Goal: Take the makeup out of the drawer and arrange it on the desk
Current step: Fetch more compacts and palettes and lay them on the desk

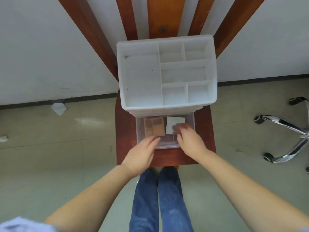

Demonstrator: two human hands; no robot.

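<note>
Both hands reach into the clear drawer (pixel 140 131), left hand (pixel 142 153) flat-fingered at the brown palette (pixel 154 126), right hand (pixel 189 139) curled, blurred, over a white compact (pixel 173 123), beneath the empty white organizer (pixel 167 71).

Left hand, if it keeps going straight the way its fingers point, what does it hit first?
Probably the brown eyeshadow palette in the clear drawer; the left hand points at its near edge, though height is unclear.

In the open drawer (pixel 165 131) (below the organiser (pixel 167 72)) a palette (pixel 154 126) lies left of a packet (pixel 173 123).
</note>
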